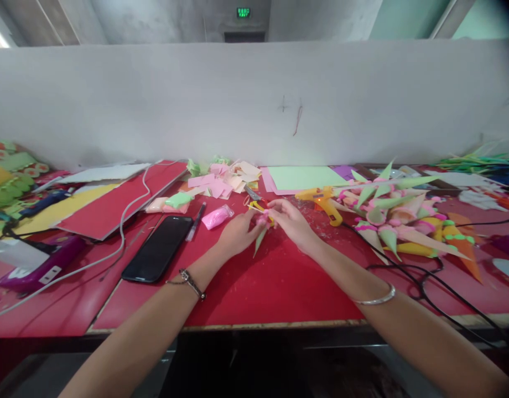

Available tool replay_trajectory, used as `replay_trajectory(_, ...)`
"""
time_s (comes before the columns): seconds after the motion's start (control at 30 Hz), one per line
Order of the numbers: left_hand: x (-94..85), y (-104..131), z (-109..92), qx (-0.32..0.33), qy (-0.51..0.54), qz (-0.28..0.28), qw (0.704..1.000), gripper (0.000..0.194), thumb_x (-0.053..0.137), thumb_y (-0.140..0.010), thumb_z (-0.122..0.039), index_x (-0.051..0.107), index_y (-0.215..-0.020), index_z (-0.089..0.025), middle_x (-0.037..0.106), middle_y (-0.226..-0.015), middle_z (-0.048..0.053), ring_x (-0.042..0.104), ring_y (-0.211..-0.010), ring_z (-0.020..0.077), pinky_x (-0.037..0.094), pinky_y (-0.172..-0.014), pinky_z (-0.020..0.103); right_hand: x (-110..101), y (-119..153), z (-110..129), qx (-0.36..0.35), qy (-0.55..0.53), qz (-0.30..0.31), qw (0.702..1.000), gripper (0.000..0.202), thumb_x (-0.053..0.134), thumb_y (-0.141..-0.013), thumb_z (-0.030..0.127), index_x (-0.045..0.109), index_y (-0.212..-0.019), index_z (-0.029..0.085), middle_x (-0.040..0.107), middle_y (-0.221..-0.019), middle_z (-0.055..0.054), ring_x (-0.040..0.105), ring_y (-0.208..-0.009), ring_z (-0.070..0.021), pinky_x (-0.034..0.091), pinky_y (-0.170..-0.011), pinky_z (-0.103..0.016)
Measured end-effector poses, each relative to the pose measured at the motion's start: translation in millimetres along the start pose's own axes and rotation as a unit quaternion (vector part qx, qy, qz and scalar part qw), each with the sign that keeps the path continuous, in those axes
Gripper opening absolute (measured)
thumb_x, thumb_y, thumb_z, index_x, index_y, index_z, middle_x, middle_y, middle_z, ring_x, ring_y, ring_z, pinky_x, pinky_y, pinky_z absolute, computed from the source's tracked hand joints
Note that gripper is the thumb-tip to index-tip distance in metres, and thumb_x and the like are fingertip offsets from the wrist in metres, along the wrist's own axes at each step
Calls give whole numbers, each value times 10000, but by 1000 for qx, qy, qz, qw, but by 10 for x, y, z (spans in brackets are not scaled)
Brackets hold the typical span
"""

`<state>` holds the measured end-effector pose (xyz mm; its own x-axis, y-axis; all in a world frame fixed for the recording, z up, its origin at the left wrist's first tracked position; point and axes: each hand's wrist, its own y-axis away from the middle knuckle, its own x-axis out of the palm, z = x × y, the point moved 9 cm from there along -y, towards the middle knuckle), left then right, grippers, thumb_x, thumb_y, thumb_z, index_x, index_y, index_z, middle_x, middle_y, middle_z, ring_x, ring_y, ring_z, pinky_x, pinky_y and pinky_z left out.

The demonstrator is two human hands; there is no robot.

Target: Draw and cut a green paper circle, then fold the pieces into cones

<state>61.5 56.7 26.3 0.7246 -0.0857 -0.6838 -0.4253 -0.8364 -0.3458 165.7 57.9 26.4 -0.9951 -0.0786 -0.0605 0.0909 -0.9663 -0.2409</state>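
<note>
My left hand (240, 232) is closed round a small paper piece with a pale green pointed tip (259, 242) that hangs below the fingers. Close against it, my right hand (291, 222) has its fingers pinched at the pink top of the same piece; anything smaller between those fingertips is too small to make out. Scissors (253, 194) lie just behind the hands, partly covered by them. To the right, a yellow glue gun (326, 203) rests beside a pile of pink and green paper cones (398, 215).
On the red table (279, 293) are a black phone (158, 249), a pen (196, 221), a pink packet (217, 217), paper scraps (223, 181) and green sheets (304, 178). Left stand red boards (125, 202) and a purple power strip (42, 265). Black cables (422, 282) cross the right side.
</note>
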Motion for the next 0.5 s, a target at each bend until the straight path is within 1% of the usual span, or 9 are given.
replay_trajectory(0.07, 24, 9, -27, 23, -94, 20, 995, 331, 379, -865, -401, 566, -986, -155, 634, -900, 84, 585, -819, 196, 440, -733, 324, 18, 3, -47, 16, 5, 11, 1000, 127, 502, -757, 256, 451, -860, 201, 478, -608, 68, 502, -520, -82, 407, -544, -238)
replay_trajectory(0.13, -21, 1, -34, 37, -160, 18, 986, 334, 353, -876, -387, 580, -947, -152, 626, -906, 90, 582, -836, 201, 442, -741, 327, 16, 5, -89, 29, 7, 12, 999, 136, 500, -759, 258, 446, -872, 204, 474, -613, 70, 516, -514, -86, 411, -531, -239)
replay_trajectory(0.2, -153, -17, -39, 47, -218, -8, 975, 325, 359, -875, -376, 585, -939, -152, 619, -922, 94, 572, -869, 208, 440, -763, 330, -13, 1, -117, 35, 15, 2, 999, 141, 511, -751, 263, 456, -868, 205, 483, -651, 60, 537, -528, -90, 414, -515, -238)
replay_trajectory(0.3, -427, -33, 7, 38, -293, -60, 953, 287, 444, -836, -367, 578, -980, -158, 602, -985, 105, 543, -957, 230, 427, -813, 341, -53, -10, -146, 39, 17, -13, 999, 142, 528, -736, 261, 472, -855, 207, 479, -690, 47, 561, -556, -102, 418, -485, -232)
replay_trajectory(0.37, -571, -30, 118, 4, -332, -76, 940, 334, 506, -794, -387, 566, -1019, -147, 585, -1028, 133, 530, -988, 266, 428, -808, 370, -63, -17, -164, 45, 3, -16, 999, 145, 539, -726, 259, 474, -847, 211, 472, -698, 44, 558, -538, -103, 413, -447, -227)
replay_trajectory(0.4, -616, -25, 198, -18, -345, -76, 935, 377, 530, -773, -409, 558, -1035, -139, 577, -1041, 153, 530, -989, 286, 432, -794, 387, -64, -19, -170, 47, -4, -17, 999, 145, 543, -722, 259, 473, -840, 213, 468, -695, 46, 551, -520, -100, 408, -428, -224)
replay_trajectory(0.43, -642, -17, 287, -41, -352, -73, 932, 418, 551, -751, -434, 553, -1041, -133, 574, -1046, 170, 531, -986, 302, 434, -780, 401, -64, -20, -170, 48, -9, -17, 999, 144, 547, -718, 257, 472, -833, 216, 466, -689, 48, 541, -501, -96, 402, -415, -221)
replay_trajectory(0.5, -631, -3, 468, -78, -349, -59, 932, 466, 583, -713, -471, 550, -1035, -135, 575, -1043, 183, 532, -981, 316, 430, -778, 417, -67, -18, -156, 47, -10, -20, 999, 138, 553, -712, 253, 475, -820, 218, 466, -673, 52, 523, -476, -88, 401, -410, -218)
